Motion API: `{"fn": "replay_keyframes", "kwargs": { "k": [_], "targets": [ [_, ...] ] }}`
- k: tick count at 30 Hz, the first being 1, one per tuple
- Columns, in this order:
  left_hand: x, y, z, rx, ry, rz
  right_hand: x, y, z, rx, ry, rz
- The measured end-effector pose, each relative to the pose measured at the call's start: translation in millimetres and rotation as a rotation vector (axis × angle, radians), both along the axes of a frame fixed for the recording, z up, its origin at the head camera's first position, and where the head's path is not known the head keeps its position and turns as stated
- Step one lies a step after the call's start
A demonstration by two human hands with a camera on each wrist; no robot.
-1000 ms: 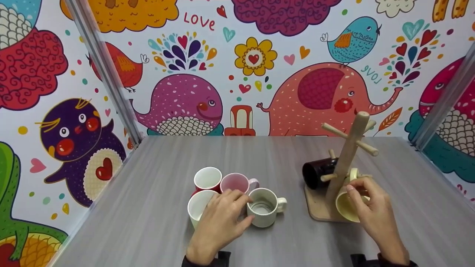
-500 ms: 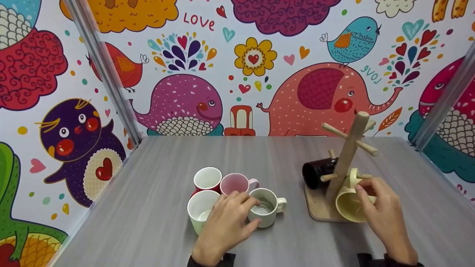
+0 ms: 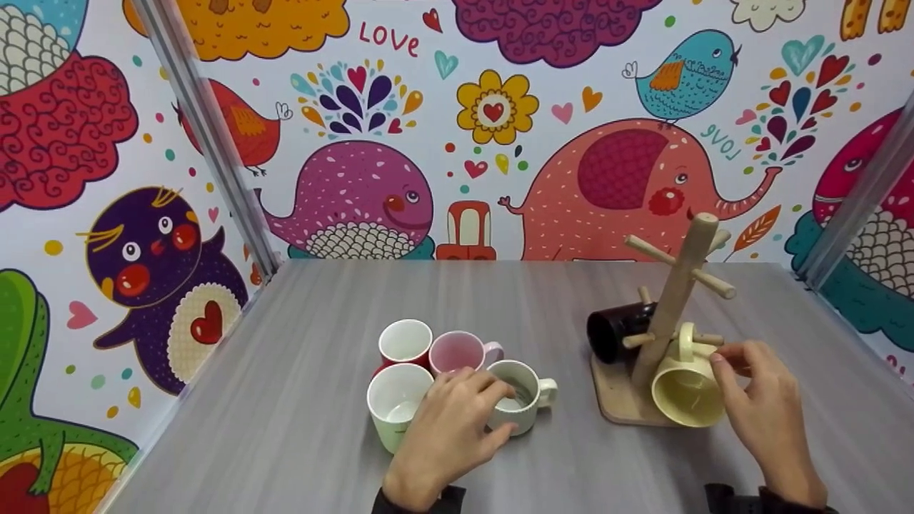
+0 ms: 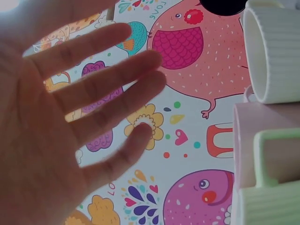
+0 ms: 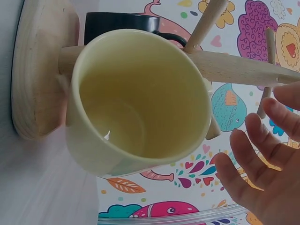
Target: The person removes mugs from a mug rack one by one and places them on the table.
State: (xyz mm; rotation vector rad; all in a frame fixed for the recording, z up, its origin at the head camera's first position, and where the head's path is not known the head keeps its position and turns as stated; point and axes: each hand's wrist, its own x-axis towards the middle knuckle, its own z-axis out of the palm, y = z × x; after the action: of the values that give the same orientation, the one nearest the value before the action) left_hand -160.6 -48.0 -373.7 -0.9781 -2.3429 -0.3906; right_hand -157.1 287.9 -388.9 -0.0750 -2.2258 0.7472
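Note:
A pale yellow mug (image 3: 688, 397) hangs by its handle from a lower peg of the wooden mug tree (image 3: 675, 300), its mouth tilted toward me. Just right of it is my right hand (image 3: 767, 407); in the right wrist view the loosely bent fingers (image 5: 248, 150) stand apart from the mug. A dark mug (image 3: 607, 339) hangs on the tree's left side. My left hand (image 3: 457, 425) hovers between a light green mug (image 3: 393, 421) and a ribbed whitish mug (image 3: 527, 417), fingers spread and holding nothing in the left wrist view.
Behind the left hand stand a pink mug (image 3: 457, 351) and a red mug with white inside (image 3: 405, 341), close to the other standing mugs. Bare upper pegs (image 3: 714, 284) jut from the tree. Patterned walls (image 3: 485, 171) enclose the grey table (image 3: 300, 400).
My right hand has let go of the yellow mug and drawn off to the right, while the mug stays hanging on the peg. The left hand has shifted slightly right.

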Motion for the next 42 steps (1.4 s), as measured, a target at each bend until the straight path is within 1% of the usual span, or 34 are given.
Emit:
{"fn": "replay_keyframes", "kwargs": {
  "k": [5,10,17,25,29,35,42],
  "targets": [
    [0.7,0.5,-0.6,-0.003,-0.004,0.001,-2.1,2.1,-2.3,0.008,0.007,0.005],
    [0.6,1.1,-0.4,-0.012,0.011,0.006,-8.5,2.8,-3.6,0.042,0.026,0.064],
    [0.0,3.3,0.2,-0.037,0.031,0.001,-15.8,6.4,-0.3,0.092,-0.046,0.099],
    [0.3,6.5,-0.6,-0.04,0.04,-0.012,-20.1,11.7,-1.3,0.179,-0.086,0.184],
    [0.6,6.4,-1.6,-0.032,0.031,-0.015,-21.6,11.4,-1.7,0.202,-0.11,0.192],
    [0.7,4.1,-2.1,-0.025,0.015,-0.01,-25.2,12.4,-1.6,0.233,-0.114,0.219],
    [1.5,1.5,-1.6,-0.021,0.018,0.007,-31.6,15.8,-2.2,0.263,-0.149,0.241]
  ]
}}
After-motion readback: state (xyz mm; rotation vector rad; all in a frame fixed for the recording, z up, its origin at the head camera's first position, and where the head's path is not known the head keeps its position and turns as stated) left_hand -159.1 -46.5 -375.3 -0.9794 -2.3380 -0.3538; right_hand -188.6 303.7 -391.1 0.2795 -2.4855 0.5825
